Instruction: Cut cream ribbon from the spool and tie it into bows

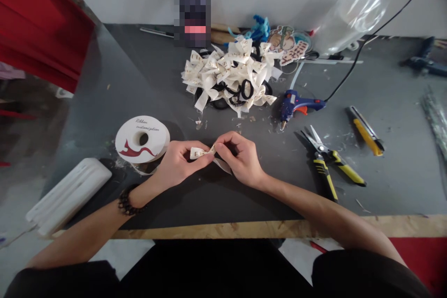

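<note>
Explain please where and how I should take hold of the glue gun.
Probably by its handle, coming from the near right with the right hand, once free. The blue glue gun appears to lie on its side: the handle extends right, with the orange trigger along its near edge. Avoid the nozzle, pointing to the near side, and the black cord at the handle's end.

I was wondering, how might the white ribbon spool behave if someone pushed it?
The spool seems to lie on its broad flat side, so it would probably slide rather than tip. Being round, it might roll if stood on edge.
</note>
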`<state>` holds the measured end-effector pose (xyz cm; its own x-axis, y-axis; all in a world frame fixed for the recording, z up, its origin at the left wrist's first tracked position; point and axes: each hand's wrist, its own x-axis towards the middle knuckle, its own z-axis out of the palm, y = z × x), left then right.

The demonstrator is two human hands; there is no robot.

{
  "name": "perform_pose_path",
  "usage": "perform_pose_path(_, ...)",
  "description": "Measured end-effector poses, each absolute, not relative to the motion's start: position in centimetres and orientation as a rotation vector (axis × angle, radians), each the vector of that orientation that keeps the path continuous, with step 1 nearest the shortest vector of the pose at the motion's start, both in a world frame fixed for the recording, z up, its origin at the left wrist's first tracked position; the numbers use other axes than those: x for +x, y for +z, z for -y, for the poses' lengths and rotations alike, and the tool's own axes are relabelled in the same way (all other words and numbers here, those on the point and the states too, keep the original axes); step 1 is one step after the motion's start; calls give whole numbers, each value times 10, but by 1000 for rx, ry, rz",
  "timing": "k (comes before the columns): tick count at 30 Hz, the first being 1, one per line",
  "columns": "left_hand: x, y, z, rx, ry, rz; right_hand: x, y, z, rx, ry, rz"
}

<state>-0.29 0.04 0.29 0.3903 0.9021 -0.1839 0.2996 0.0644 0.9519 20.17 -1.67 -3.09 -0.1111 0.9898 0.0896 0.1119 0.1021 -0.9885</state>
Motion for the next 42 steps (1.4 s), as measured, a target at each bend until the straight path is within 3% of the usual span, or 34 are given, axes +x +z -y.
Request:
perform_pose_path(32,-7,-12,-2,1313,785,-1023,203,-34,14,-937,1319,1308)
perform_pose_path(42,-4,-7,1,1472,760,-1111,202,-32,16,-1100,1140,1403)
